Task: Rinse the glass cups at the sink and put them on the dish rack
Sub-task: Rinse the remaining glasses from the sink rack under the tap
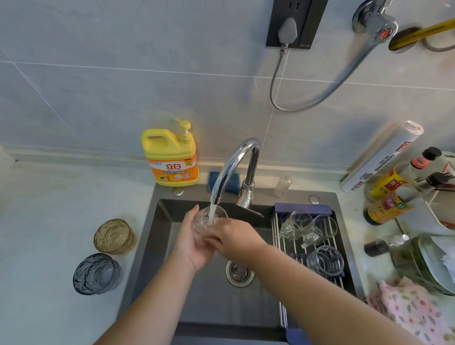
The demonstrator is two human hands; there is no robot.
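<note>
The sink takes up the middle of the view, with the roll-up dish rack laid across its right side and already carrying three clear glass cups. On the table to the left wait an amber glass cup and a smoky grey one — both unrinsed, by the look of it. Under the running faucet, the left hand cradles a clear glass cup, fingers wrapped around its side; the right hand closes over its near wall. Wet glass is slippery — a loosened grip could drop it into the steel basin and chip it.
</note>
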